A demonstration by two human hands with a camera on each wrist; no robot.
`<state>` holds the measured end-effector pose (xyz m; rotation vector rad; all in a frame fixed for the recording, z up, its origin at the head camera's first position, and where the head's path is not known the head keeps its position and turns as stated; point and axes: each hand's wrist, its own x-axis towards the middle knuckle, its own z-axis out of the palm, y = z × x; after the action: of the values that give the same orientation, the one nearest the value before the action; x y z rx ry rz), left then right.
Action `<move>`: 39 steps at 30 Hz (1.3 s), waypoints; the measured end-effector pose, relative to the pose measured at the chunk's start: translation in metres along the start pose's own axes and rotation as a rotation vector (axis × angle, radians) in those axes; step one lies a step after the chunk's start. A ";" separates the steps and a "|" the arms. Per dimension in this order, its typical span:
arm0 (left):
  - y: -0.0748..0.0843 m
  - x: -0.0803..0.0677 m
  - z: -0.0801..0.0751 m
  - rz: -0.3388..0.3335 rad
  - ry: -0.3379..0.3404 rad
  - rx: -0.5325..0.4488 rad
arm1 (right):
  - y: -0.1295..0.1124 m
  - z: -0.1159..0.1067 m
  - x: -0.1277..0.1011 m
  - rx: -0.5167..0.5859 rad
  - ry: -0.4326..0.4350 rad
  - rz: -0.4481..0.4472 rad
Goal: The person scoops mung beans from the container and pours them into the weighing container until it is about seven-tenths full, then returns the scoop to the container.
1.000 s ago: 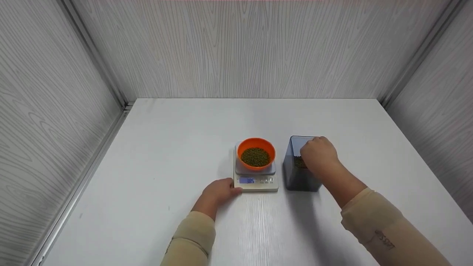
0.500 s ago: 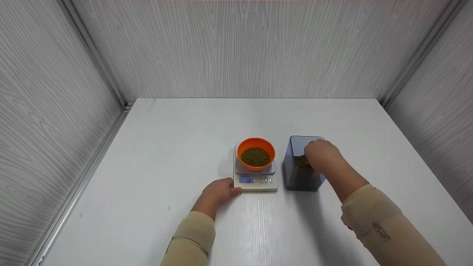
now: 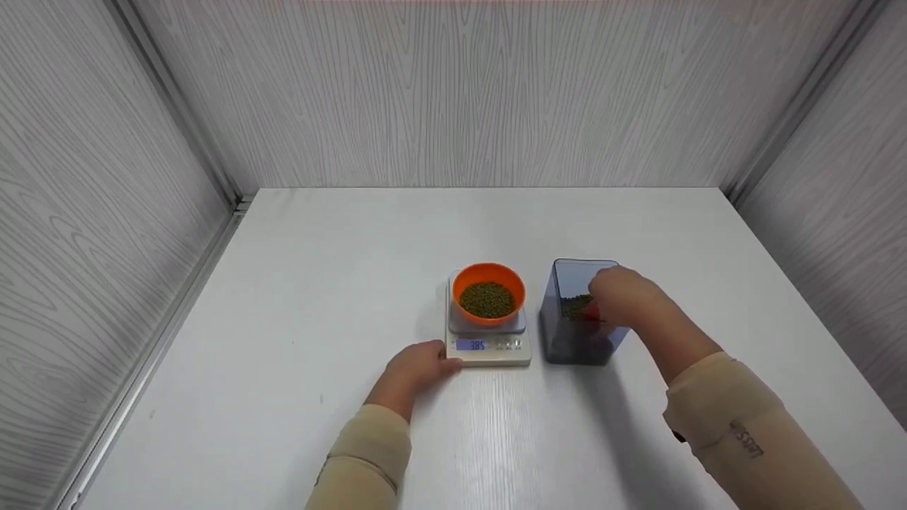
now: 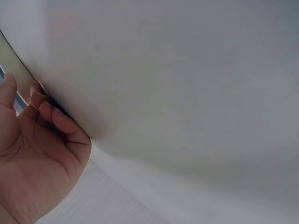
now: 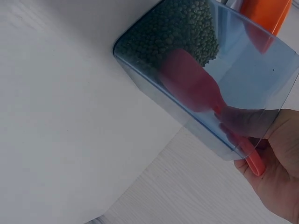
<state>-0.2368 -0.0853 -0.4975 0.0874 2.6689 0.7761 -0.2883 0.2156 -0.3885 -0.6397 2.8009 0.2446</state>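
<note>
My left hand [image 3: 418,365] holds the front left corner of a white kitchen scale [image 3: 523,360], thumb at its front edge; in the left wrist view its fingers curl against the scale's side [image 4: 11,63]. An orange bowl [image 3: 489,323] of small green beans [image 3: 487,299] stands on the scale, whose display appears to read 385. Reaching into a clear bluish container [image 3: 574,273], my right hand [image 3: 627,299] grips a red scoop [image 5: 191,84] by its handle. The scoop's tip lies against the green beans [image 5: 201,28] gathered at one end of the container.
The container stands just right of the scale on a white table [image 3: 340,255]. Grey wood-grain panels [image 3: 453,92] rise at the back and along both sides.
My right hand has shifted slightly right and lower at the container, and some red of the scoop now shows. My left hand, the bowl and the display reading stay the same.
</note>
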 end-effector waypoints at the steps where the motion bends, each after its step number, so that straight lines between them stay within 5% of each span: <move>1: 0.000 0.000 0.000 0.003 0.002 -0.001 | 0.001 0.001 0.000 0.022 0.002 0.002; 10: -0.005 0.003 0.004 0.030 0.015 0.028 | 0.006 0.007 -0.006 0.032 0.144 -0.063; 17: -0.004 0.003 0.003 0.011 -0.010 0.004 | 0.010 0.010 -0.005 0.063 0.153 -0.108; 29: -0.001 0.002 0.003 -0.014 -0.010 0.010 | 0.007 0.009 0.002 0.175 0.081 -0.019; 39: -0.003 0.005 0.004 0.015 0.007 0.040 | 0.005 0.013 0.002 0.237 0.140 -0.039</move>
<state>-0.2401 -0.0849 -0.5033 0.1146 2.6940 0.7289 -0.2900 0.2219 -0.4008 -0.6766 2.8839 -0.1439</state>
